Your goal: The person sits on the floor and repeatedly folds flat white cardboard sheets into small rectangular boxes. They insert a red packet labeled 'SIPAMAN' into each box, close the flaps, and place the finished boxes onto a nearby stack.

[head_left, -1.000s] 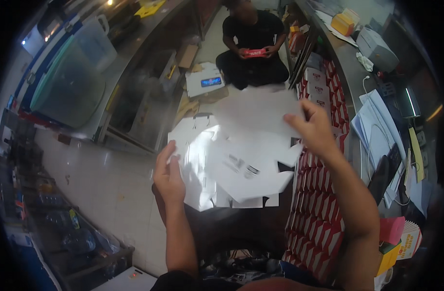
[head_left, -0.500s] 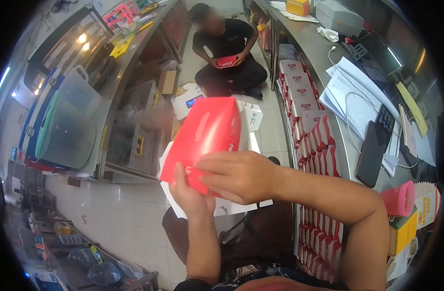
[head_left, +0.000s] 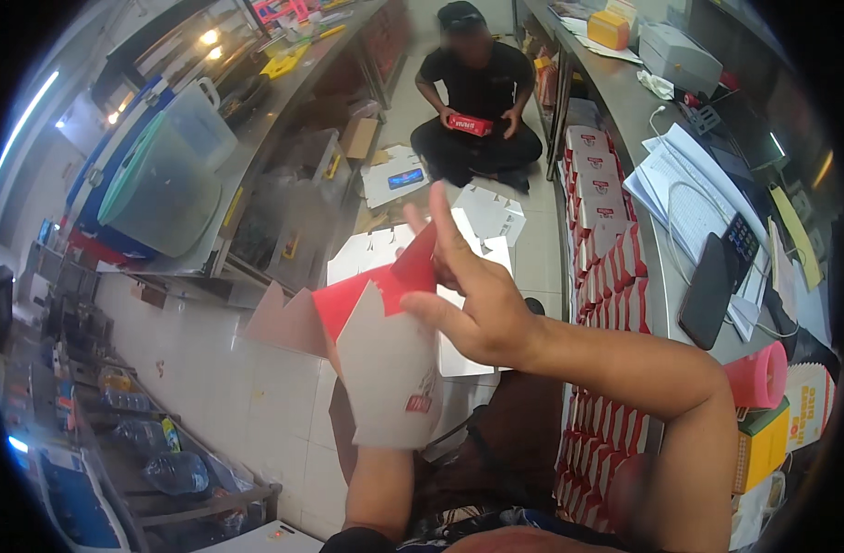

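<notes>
A red-and-white folding carton (head_left: 385, 378) is held up in front of me, its end flaps standing open and red board showing at the top. My left forearm (head_left: 379, 488) rises to the carton from below; the hand itself is hidden behind it and supports it. On the carton's right side is my right hand (head_left: 477, 300), fingers stretched up and apart beside a raised red flap (head_left: 415, 258), thumb against the carton. Behind it lie flat white carton sheets (head_left: 468, 359). Farther off, a person (head_left: 477, 101) sits on the floor with a red carton (head_left: 470, 124) in hand.
Stacked red-and-white cartons (head_left: 602, 221) line the right side under a metal counter, where papers (head_left: 684, 180), phones (head_left: 708, 286) and a pink cup (head_left: 755, 376) lie. At left are a blue cooler (head_left: 118, 198), a clear tub (head_left: 168, 198) and a rack of bottles (head_left: 177, 470).
The carton has turned from its closed red face to its open end and tipped lower. My right fingers have lifted off its face and spread. The view has shifted left.
</notes>
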A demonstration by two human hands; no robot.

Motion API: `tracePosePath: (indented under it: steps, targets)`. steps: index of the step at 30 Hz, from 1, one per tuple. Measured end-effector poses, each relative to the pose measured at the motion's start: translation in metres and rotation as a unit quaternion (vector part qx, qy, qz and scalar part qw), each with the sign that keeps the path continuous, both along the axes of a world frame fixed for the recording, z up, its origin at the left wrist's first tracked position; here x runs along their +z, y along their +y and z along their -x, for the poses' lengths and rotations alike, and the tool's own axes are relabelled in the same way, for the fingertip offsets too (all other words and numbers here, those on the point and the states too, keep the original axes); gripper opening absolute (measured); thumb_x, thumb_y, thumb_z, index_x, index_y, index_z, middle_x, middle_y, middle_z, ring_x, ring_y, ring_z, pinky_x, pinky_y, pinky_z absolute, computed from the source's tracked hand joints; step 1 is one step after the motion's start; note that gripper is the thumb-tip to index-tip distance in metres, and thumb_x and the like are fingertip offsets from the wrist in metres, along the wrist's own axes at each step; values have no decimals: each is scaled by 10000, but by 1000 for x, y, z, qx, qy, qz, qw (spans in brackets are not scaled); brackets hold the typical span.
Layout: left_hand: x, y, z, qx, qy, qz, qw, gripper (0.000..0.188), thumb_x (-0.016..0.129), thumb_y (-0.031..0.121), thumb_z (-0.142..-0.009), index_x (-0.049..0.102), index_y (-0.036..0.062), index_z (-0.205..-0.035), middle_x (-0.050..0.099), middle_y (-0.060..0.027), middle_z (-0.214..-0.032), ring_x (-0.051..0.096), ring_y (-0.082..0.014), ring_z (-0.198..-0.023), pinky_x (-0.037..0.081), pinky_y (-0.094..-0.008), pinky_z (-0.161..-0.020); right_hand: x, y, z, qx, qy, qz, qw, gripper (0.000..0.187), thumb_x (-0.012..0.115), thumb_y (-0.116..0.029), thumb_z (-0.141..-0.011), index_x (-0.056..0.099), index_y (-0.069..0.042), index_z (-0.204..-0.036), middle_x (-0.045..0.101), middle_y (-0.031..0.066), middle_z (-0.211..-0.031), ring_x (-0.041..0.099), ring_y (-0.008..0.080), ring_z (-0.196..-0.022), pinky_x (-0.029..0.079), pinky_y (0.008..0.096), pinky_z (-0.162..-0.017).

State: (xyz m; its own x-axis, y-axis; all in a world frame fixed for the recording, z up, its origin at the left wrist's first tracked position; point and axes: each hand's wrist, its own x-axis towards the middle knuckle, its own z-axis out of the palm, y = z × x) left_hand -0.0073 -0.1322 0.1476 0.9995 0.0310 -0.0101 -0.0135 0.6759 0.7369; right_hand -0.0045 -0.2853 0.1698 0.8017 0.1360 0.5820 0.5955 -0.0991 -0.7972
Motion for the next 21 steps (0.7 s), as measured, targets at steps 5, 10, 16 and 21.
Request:
tracePosePath:
  steps: [5, 10, 16, 21]
  targets:
    - [0, 2, -2, 50, -126, -63, 989, 298, 533, 147, -1108, 516, 0, -1366, 672, -154, -1254, 691, -226, -1116, 589, -388, -950, 5, -3, 0, -21, -13, 1, 1000, 688, 602, -173, -1070, 251, -15, -1640, 413, 353, -1588, 563, 422, -1387, 478, 410, -1120]
    - [5, 12, -7, 35, -168, -98, 980, 305, 541, 164, -1109, 563, -10, -1359, 693, -159, -1256, 713, -212, -1052, 593, -364, -914, 9, -11, -3, -71, -143, 125, 979, 487, 733, -109, -961, 653, -81, -1440, 511, 297, -1543, 620, 412, -1310, 496, 402, -1097]
    - [3, 11, -10, 6, -206, -164, 965, 333, 518, 189, -1123, 584, -30, -1365, 697, -158, -1271, 704, -214, -1093, 580, -350, -918, 13, -23, -19, -85, -285, 197, 934, 332, 803, -88, -876, 692, -13, -1180, 578, 220, -1392, 626, 394, -1263, 542, 431, -1031]
    - [0, 11, -14, -36, -171, -119, 977, 354, 500, 174, -1126, 531, -39, -1407, 650, -173, -1331, 668, -273, -1206, 589, -422, -1005, 16, -26, -25, -21, -226, 191, 955, 245, 789, -86, -864, 648, -14, -1051, 581, 178, -1270, 637, 380, -1164, 570, 433, -942]
